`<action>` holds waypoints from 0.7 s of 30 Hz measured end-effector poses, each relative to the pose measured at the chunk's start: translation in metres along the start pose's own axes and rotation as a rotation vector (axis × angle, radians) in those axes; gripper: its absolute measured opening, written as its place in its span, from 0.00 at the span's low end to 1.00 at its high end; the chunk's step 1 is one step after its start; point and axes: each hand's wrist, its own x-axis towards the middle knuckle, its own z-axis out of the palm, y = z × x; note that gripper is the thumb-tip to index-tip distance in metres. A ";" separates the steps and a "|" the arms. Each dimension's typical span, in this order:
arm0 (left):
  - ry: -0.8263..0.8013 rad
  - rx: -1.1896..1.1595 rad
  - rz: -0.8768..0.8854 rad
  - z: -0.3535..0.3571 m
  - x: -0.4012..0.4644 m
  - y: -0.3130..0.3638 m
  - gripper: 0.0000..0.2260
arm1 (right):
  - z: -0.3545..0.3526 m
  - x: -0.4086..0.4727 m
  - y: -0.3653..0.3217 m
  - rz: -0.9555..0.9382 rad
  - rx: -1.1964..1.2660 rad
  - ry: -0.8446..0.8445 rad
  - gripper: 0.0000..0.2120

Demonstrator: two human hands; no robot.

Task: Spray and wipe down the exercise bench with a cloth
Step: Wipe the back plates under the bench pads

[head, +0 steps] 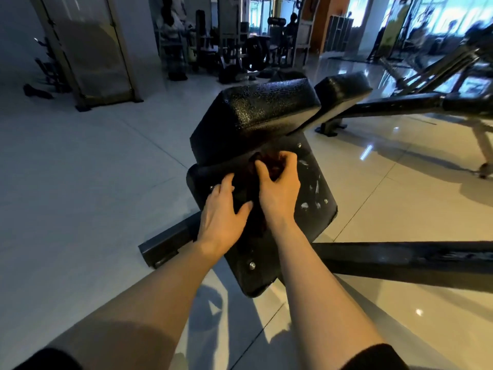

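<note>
The black exercise bench fills the middle of the view, its padded cushion rising ahead and a flat black backing panel with bolts and scuff marks slanting toward me. A dark reddish-brown cloth lies bunched on that panel just below the cushion. My right hand grips the cloth with curled fingers. Just left of the cloth, my left hand rests on the panel with its fingers spread. No spray bottle shows.
The bench's black steel base bars run across the glossy tiled floor to the right and lower left. A second padded bench stands behind on the right. Gym machines, a framed panel and people stand in the background.
</note>
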 end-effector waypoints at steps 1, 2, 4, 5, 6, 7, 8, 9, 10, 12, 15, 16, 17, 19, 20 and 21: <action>-0.021 -0.030 -0.004 0.001 0.000 -0.001 0.29 | 0.000 -0.003 0.002 0.005 0.002 -0.039 0.10; -0.031 -0.042 -0.007 0.001 0.002 -0.003 0.27 | 0.002 -0.008 0.005 0.012 0.010 -0.092 0.10; -0.030 -0.033 -0.049 -0.001 0.005 -0.010 0.19 | 0.004 -0.018 0.012 0.030 0.003 -0.165 0.10; -0.025 -0.026 -0.077 -0.002 0.006 -0.015 0.15 | 0.005 -0.022 0.016 0.035 -0.035 -0.159 0.11; -0.019 -0.021 -0.110 -0.002 0.005 -0.020 0.10 | 0.005 -0.024 0.021 0.048 -0.097 -0.130 0.11; -0.015 -0.020 -0.143 -0.001 0.004 -0.024 0.08 | 0.005 -0.024 0.027 0.075 -0.163 -0.092 0.12; -0.013 -0.017 -0.161 0.001 0.003 -0.026 0.06 | 0.005 -0.024 0.033 0.104 -0.223 -0.062 0.14; -0.014 -0.010 -0.155 0.004 0.003 -0.027 0.06 | 0.007 -0.023 0.037 0.132 -0.258 -0.041 0.15; -0.013 0.007 -0.126 0.006 0.004 -0.026 0.07 | 0.010 -0.022 0.040 0.154 -0.257 -0.021 0.18; 0.008 0.063 -0.069 0.006 0.009 -0.028 0.12 | 0.017 -0.019 0.045 0.199 -0.180 0.018 0.27; 0.059 0.247 -0.049 0.002 0.015 -0.046 0.18 | 0.039 -0.023 0.061 0.238 -0.098 -0.115 0.25; 0.065 0.322 -0.046 0.001 0.013 -0.054 0.19 | 0.049 -0.030 0.069 0.221 -0.125 -0.204 0.24; 0.071 0.378 -0.021 0.000 0.010 -0.061 0.18 | 0.060 -0.038 0.077 0.180 -0.168 -0.275 0.25; 0.093 0.419 0.104 0.000 0.006 -0.074 0.16 | 0.084 -0.048 0.093 0.070 -0.257 -0.337 0.28; 0.112 0.431 0.176 0.000 0.006 -0.081 0.16 | 0.094 -0.048 0.096 0.012 -0.311 -0.336 0.28; 0.142 0.455 0.226 0.001 0.009 -0.089 0.18 | 0.103 -0.045 0.098 -0.060 -0.370 -0.321 0.27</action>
